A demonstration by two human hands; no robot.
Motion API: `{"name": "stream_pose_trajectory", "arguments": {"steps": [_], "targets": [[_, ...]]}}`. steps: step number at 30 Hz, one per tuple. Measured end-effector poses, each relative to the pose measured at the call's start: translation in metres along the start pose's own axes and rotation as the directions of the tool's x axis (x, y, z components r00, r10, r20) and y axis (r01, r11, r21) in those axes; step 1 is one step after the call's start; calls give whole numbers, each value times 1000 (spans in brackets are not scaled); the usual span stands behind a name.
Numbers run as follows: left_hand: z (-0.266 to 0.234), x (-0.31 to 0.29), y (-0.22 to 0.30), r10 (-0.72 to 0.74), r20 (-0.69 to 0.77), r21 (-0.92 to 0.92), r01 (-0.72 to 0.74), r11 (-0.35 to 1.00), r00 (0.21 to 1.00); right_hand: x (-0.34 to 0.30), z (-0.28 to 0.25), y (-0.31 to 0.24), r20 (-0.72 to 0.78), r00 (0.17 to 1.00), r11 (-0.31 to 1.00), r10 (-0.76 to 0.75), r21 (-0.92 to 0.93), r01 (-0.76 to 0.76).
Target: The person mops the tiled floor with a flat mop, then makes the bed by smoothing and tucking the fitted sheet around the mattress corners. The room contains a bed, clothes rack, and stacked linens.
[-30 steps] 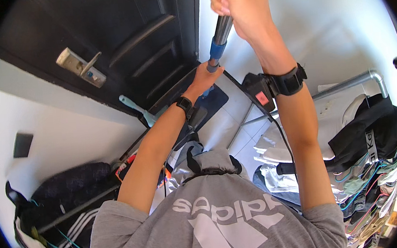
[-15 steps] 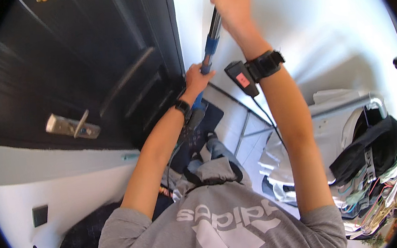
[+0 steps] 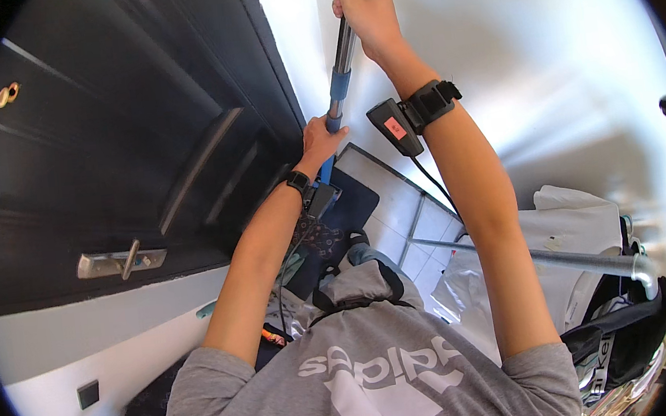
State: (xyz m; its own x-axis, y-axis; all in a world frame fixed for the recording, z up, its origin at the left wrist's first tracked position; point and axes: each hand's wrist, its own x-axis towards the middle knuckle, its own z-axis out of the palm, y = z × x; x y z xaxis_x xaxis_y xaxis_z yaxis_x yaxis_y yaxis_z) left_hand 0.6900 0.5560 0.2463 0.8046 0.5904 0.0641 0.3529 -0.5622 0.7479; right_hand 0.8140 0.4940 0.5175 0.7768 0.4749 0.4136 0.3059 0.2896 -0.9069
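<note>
A silver metal pole (image 3: 345, 46) with blue collars slants down from the upper edge, beside the dark door. High up on it, my right hand (image 3: 370, 13) is closed around the bare metal; the pole's top end lies outside the picture. My left hand (image 3: 321, 138) grips it lower down, just under a blue collar (image 3: 339, 85). Below that hand a blue section (image 3: 328, 168) of the pole shows, and its lower end is hidden behind my left wrist and the gear there. A black strapped device (image 3: 395, 127) with a cable sits on my right wrist.
The dark panelled door (image 3: 127, 148) with a metal handle (image 3: 122, 263) fills the left. At right stands a metal clothes rack (image 3: 595, 263) with hanging garments (image 3: 626, 332). A dark mat (image 3: 357, 193) and pale floor tiles (image 3: 386, 215) lie below, and a white wall (image 3: 511, 54) rises at right.
Both hands keep their hold on the pole, which sits slightly further left in the picture. The door handle and clothes rack appear lower, as the view has tilted upward.
</note>
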Motion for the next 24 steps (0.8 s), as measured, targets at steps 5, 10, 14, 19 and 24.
{"name": "stream_pose_trajectory", "arguments": {"steps": [5, 10, 14, 19, 24], "targets": [[23, 29, 0, -37, 100, 37, 33, 999, 994, 23, -20, 19, 52, 997, 999, -51, 2, 51], [48, 47, 3, -60, 150, 75, 49, 996, 987, 31, -41, 34, 112, 992, 996, 50, -80, -41], [62, 54, 6, -44, 104, 73, 36, 997, 994, 42, -56, 45, 129, 989, 997, 69, -32, -66], [69, 66, 10, -28, 21, 33, 27, 999, 999, 54, -63, 62, 146, 982, 981, 118, -174, -92], [76, 77, 16, -44, 2, -8, 44, 999, 999, 49, -74, 76, 118, 962, 931, 245, -305, -199]]}}
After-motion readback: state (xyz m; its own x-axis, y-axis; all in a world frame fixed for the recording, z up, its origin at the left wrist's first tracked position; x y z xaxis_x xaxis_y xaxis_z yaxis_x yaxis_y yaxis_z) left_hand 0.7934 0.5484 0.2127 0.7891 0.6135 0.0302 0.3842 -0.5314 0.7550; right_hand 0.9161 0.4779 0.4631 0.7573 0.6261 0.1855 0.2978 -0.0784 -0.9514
